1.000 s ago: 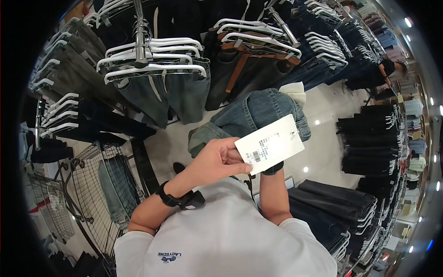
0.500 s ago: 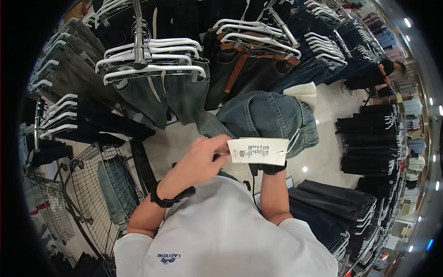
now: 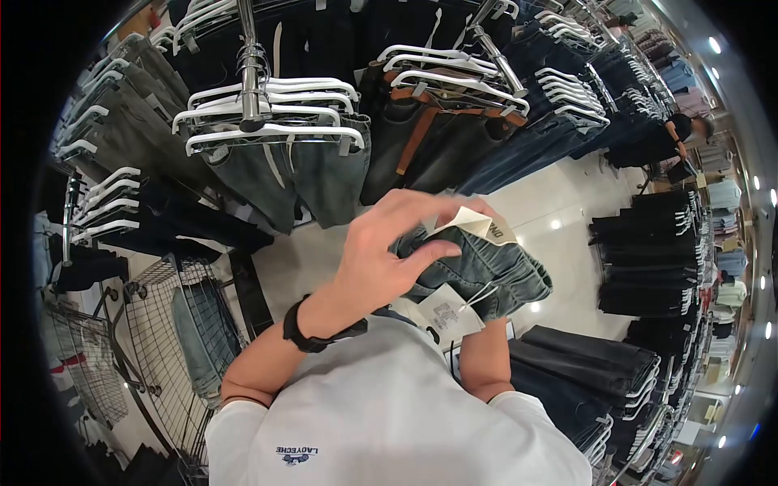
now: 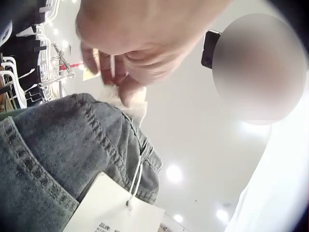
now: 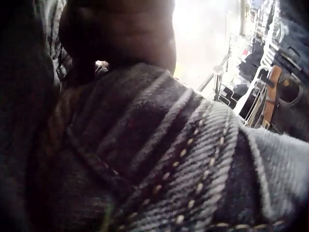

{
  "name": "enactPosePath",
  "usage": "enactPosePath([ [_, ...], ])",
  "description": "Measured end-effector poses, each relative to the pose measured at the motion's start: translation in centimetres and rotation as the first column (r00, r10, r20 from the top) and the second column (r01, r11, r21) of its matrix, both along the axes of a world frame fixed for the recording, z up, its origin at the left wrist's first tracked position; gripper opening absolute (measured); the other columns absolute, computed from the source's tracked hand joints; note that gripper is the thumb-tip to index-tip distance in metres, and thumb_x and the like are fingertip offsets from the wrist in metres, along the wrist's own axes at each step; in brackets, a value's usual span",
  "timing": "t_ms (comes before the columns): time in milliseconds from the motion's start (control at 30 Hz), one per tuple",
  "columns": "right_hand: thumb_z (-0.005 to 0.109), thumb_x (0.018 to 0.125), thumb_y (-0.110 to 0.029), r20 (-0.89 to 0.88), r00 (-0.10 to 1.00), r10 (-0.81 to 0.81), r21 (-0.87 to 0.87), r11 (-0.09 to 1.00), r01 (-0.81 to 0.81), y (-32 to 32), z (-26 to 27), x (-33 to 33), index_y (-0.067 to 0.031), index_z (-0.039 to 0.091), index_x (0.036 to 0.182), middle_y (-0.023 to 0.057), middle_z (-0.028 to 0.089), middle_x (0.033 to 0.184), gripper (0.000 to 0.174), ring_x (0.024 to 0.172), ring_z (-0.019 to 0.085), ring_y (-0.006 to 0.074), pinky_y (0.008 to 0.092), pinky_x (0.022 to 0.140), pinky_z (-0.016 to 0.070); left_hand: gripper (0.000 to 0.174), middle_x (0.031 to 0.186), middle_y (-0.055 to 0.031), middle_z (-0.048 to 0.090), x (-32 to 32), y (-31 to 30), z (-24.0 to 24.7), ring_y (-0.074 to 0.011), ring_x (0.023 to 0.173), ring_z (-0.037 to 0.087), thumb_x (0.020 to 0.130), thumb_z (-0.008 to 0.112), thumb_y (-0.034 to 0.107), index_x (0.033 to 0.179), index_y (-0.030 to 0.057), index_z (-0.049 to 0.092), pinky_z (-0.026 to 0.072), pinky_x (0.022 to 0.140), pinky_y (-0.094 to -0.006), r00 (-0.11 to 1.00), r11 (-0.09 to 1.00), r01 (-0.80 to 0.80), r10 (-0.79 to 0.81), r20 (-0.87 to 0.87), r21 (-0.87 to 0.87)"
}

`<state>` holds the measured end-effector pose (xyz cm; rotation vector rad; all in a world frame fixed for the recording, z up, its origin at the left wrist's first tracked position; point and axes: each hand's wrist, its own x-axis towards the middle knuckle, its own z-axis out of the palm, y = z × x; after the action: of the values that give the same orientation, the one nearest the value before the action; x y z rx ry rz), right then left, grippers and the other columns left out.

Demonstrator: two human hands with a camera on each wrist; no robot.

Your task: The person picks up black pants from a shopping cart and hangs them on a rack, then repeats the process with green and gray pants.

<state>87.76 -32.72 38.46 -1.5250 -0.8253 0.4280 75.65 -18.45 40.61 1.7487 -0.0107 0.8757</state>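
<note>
In the head view a bunched pair of blue-grey jeans (image 3: 506, 279) is held up before the white-shirted torso. My left hand (image 3: 385, 251) reaches over it, and in the left wrist view its thumb and fingers pinch a cream label (image 4: 137, 104) at the waistband. Dark lettering shows on this label in the head view. A white price tag (image 3: 450, 313) with printed text dangles by a white loop from the jeans. My right hand (image 5: 118, 34) grips the jeans from beneath; they cover much of it, and stitched denim fills its wrist view.
Racks of trousers on white hangers (image 3: 275, 142) stand in front. A wire cart (image 3: 174, 340) with folded jeans is at the left. Dark trousers (image 3: 583, 356) lie at the lower right, more black ones (image 3: 644, 251) hang beyond. Another person (image 3: 685, 130) is at the far right.
My left hand has let go of the price tag and moved up to the cream label. The tag has dropped to hang from its loop, and the jeans have turned and come nearer the torso.
</note>
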Motion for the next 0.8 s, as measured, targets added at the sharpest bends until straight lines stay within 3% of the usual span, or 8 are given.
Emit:
enactPosePath([
  [67, 0.075, 0.089, -0.017, -0.254, 0.951, 0.179, 0.313, 0.945, -0.094, 0.2, -0.9, 0.4, 0.0000, 0.057, 0.096, 0.0119, 0.062, 0.087, 0.026, 0.079, 0.058, 0.0192, 0.0270, 0.071, 0.0477, 0.034, 0.106, -0.0041, 0.074, 0.5, 0.3, -2.3, -0.0203, 0.095, 0.069, 0.074, 0.082, 0.002, 0.107, 0.0065, 0.077, 0.0510, 0.087, -0.0366, 0.977, 0.941, -0.123, 0.059, 0.204, 0.316],
  [100, 0.077, 0.088, -0.017, -0.241, 0.940, 0.240, 0.387, 0.912, -0.134, 0.2, -1.6, 1.0, 0.0010, 0.059, 0.095, 0.0119, 0.063, 0.082, 0.027, 0.074, 0.056, 0.0174, 0.0270, 0.066, 0.0449, 0.022, 0.097, 0.0013, 0.074, 0.5, 0.0, -1.8, -0.0157, 0.085, 0.067, 0.071, 0.081, 0.004, 0.091, 0.0117, 0.080, 0.0480, 0.085, -0.0375, 0.951, 0.882, -0.229, 0.112, 0.289, 0.412],
  [200, 0.074, 0.092, -0.028, -0.149, 0.925, 0.349, 0.580, 0.788, -0.205, 0.1, -3.0, 1.9, 0.0021, 0.059, 0.096, 0.0151, 0.061, 0.075, 0.034, 0.066, 0.052, 0.0178, 0.0299, 0.058, 0.0416, 0.025, 0.101, 0.0057, 0.074, -0.2, -0.7, -2.9, -0.0111, 0.084, 0.066, 0.072, 0.081, 0.007, 0.095, 0.0171, 0.080, 0.0446, 0.091, -0.0381, 0.902, 0.700, -0.352, 0.077, 0.425, 0.621],
  [433, 0.069, 0.097, -0.030, -0.043, 0.875, 0.482, 0.688, 0.649, -0.324, 0.4, -4.5, 3.4, 0.0005, 0.061, 0.097, 0.0144, 0.063, 0.079, 0.032, 0.071, 0.055, 0.0191, 0.0301, 0.059, 0.0432, 0.029, 0.098, 0.0094, 0.073, -1.1, -1.1, -3.6, -0.0080, 0.083, 0.063, 0.070, 0.080, 0.012, 0.098, 0.0196, 0.081, 0.0397, 0.092, -0.0384, 0.904, 0.593, -0.382, 0.083, 0.419, 0.708],
  [567, 0.073, 0.094, -0.034, -0.145, 0.942, 0.302, 0.492, 0.848, -0.196, -0.4, -4.5, 3.8, 0.0006, 0.066, 0.100, 0.0100, 0.066, 0.085, 0.036, 0.076, 0.059, 0.0182, 0.0286, 0.067, 0.0481, 0.030, 0.093, 0.0049, 0.072, -0.1, -0.9, -4.3, -0.0147, 0.084, 0.064, 0.068, 0.072, 0.002, 0.093, 0.0161, 0.080, 0.0417, 0.095, -0.0419, 0.943, 0.760, -0.304, 0.155, 0.295, 0.575],
  [633, 0.077, 0.090, -0.024, -0.029, 0.997, -0.066, 0.291, 0.954, 0.072, -0.1, -2.1, 2.8, 0.0015, 0.069, 0.107, 0.0068, 0.069, 0.094, 0.032, 0.083, 0.065, 0.0148, 0.0267, 0.077, 0.0519, 0.024, 0.095, -0.0003, 0.074, 0.4, 0.6, -3.9, -0.0212, 0.090, 0.067, 0.072, 0.071, -0.003, 0.092, 0.0104, 0.078, 0.0440, 0.100, -0.0456, 0.957, 0.817, -0.291, 0.242, 0.162, 0.499],
  [733, 0.067, 0.093, -0.009, -0.131, 0.952, -0.277, 0.272, 0.913, 0.303, -0.4, -0.2, 3.2, 0.0038, 0.066, 0.114, 0.0091, 0.070, 0.101, 0.024, 0.090, 0.069, 0.0157, 0.0285, 0.084, 0.0569, 0.017, 0.102, -0.0076, 0.075, -0.4, 2.2, -5.2, -0.0243, 0.100, 0.069, 0.084, 0.069, -0.004, 0.097, 0.0042, 0.076, 0.0486, 0.099, -0.0400, 0.958, 0.933, -0.282, 0.288, 0.005, 0.223],
  [800, 0.062, 0.095, -0.009, -0.399, 0.896, -0.194, 0.459, 0.803, 0.379, -0.9, -0.4, 3.8, 0.0038, 0.063, 0.120, 0.0106, 0.069, 0.106, 0.028, 0.092, 0.069, 0.0174, 0.0304, 0.084, 0.0588, 0.013, 0.105, -0.0092, 0.075, -1.6, 1.7, -5.9, -0.0232, 0.103, 0.069, 0.090, 0.069, -0.001, 0.100, 0.0040, 0.076, 0.0506, 0.097, -0.0365, 0.967, 0.969, -0.234, 0.223, -0.125, -0.084],
])
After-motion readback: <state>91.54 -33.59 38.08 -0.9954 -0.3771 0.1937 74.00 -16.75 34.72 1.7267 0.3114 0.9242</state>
